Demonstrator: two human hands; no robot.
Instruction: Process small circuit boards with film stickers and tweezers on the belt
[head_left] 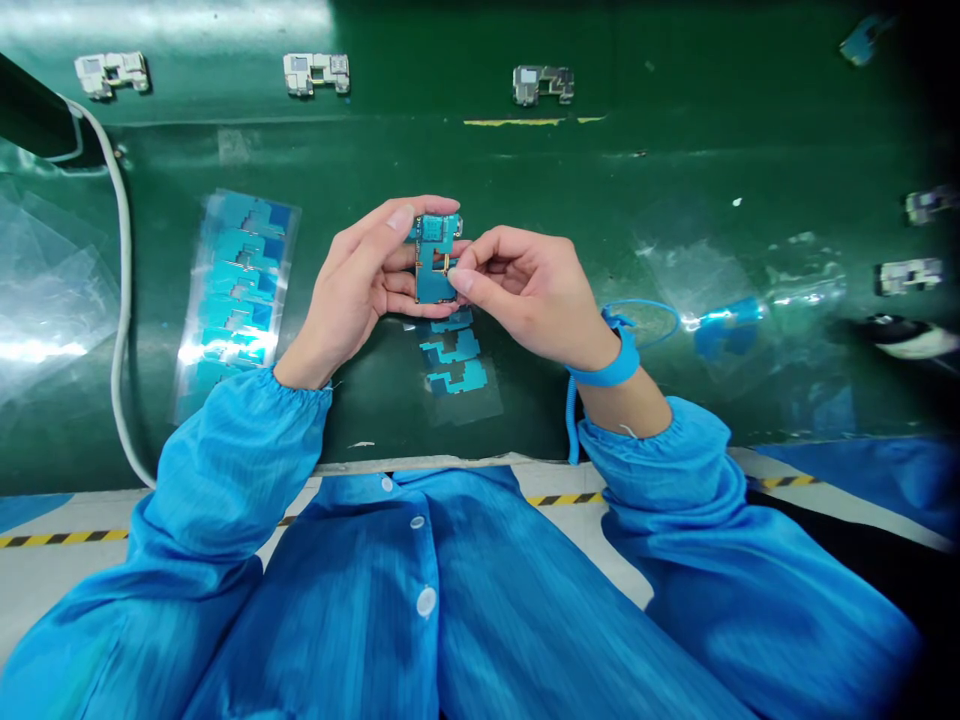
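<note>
Your left hand [352,265] grasps the blue circuit board [433,258] at centre frame, seemingly steadying it above the green tabletop [600,180]. Your right hand [525,290] reaches its edge, though I can't tell whether that grip is clenched. A sheet of blue film pieces [236,300] lies left, within reach.

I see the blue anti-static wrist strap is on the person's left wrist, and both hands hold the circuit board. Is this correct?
No: the anti-static wrist strap is on the right wrist, not the left, as the head view shows. The rest stands: the left hand and right hand both hold the circuit board.
</note>
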